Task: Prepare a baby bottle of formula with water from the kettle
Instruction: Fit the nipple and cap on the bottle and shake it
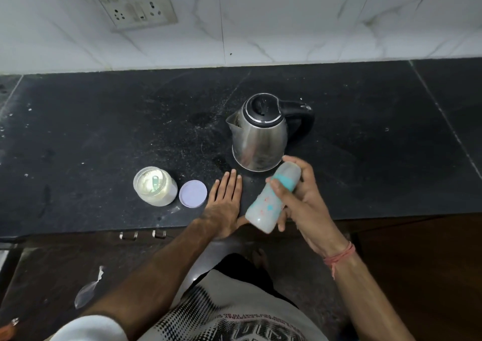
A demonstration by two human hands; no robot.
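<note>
My right hand (302, 199) grips a baby bottle (271, 198) with a teal collar and a cap on, tilted in the air above the counter's front edge. The bottle looks blurred and milky inside. My left hand (225, 201) lies flat on the black counter (104, 131), fingers straight, just left of the bottle. A steel kettle (257, 131) with a black lid and handle stands behind the hands, its spout pointing left. An open jar of white formula powder (155, 189) with a scoop inside stands to the left, its lilac lid (193, 193) lying beside it.
A white marble wall with a socket panel (135, 3) rises behind the counter. Drawer handles (142, 235) show below the counter's front edge. A clear plastic scrap (88, 288) lies on the dark floor at the lower left.
</note>
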